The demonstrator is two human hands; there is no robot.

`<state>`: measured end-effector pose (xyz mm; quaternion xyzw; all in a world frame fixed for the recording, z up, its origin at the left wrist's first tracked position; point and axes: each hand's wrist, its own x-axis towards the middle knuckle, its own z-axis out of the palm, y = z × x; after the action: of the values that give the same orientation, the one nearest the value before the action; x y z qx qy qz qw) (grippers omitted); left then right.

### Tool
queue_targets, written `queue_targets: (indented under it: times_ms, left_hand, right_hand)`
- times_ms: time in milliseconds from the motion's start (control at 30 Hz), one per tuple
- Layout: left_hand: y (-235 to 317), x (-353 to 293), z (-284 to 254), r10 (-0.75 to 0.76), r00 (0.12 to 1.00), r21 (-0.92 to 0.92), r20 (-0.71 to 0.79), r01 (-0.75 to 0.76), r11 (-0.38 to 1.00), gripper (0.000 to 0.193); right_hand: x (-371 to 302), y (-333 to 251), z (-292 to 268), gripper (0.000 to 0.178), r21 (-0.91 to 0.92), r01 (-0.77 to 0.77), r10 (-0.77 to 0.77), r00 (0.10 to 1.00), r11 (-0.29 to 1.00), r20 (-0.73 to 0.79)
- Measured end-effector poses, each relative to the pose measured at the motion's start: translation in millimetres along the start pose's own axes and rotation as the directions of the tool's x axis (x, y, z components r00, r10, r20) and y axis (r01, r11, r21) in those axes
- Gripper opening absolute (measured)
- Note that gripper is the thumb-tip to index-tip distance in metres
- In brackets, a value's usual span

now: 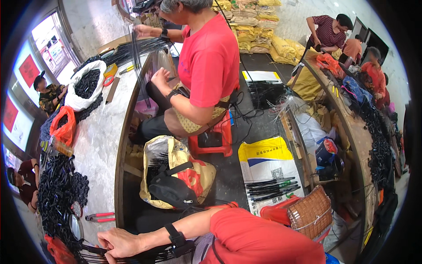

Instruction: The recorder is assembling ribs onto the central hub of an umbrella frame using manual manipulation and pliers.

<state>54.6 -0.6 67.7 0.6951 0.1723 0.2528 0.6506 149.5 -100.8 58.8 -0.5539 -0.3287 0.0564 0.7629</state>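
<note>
The left hand (116, 242) is lying knuckles-up across a bundle of thin black rods (145, 255) at the lower edge, a black band sitting on its wrist; whether the fingers are actually gripping the rods I cannot tell. The right hand is not showing. Just above the hand, red-handled pliers (100, 216) are resting on the pale marble counter (101, 145), beside a heap of black parts (57, 193).

Farther along the counter an orange plastic bag (63, 127) is slumping, and beyond it a white bag (88, 83) is standing open, full of black pieces. On the dark floor a flat woven sack (266, 160) is lying – yellow band on top, white below – with loose black rods spread over its lower half. A yellowish bag (193, 174) is leaning near a red stool (213, 141), where a co-worker in a red shirt (206, 61) is sitting. Yellow sacks (259, 26) are piling up at the back wall, and two red square signs (28, 68) are hanging on the glass at far left.
</note>
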Motion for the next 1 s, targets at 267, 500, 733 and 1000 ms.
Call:
queue_targets:
  times_ms: [267, 500, 733, 1000]
  left_hand:
    - [11, -3, 9, -0.059, 0.994, -0.063, -0.097, 0.053, 0.997, 0.045]
    - [4, -1, 3, -0.005, 0.998, -0.086, -0.057, 0.0, 0.996, 0.046]
    - [7, -4, 4, -0.027, 0.999, -0.093, -0.042, 0.023, 0.995, 0.049]
    - [20, -14, 4, -0.068, 0.998, -0.201, 0.012, 0.069, 0.977, 0.043]
  right_hand:
    - [0, -4, -2, 0.022, 0.029, -0.075, 0.073, 0.996, 0.997, 0.059]
    - [-1, -3, -3, 0.022, 0.042, -0.05, 0.047, 0.996, 0.998, 0.07]
    - [1, 2, -3, 0.023, 0.004, 0.033, -0.033, 0.995, 0.999, 0.091]
    - [6, 1, -3, 0.022, -0.067, 0.051, -0.039, 0.984, 0.996, 0.172]
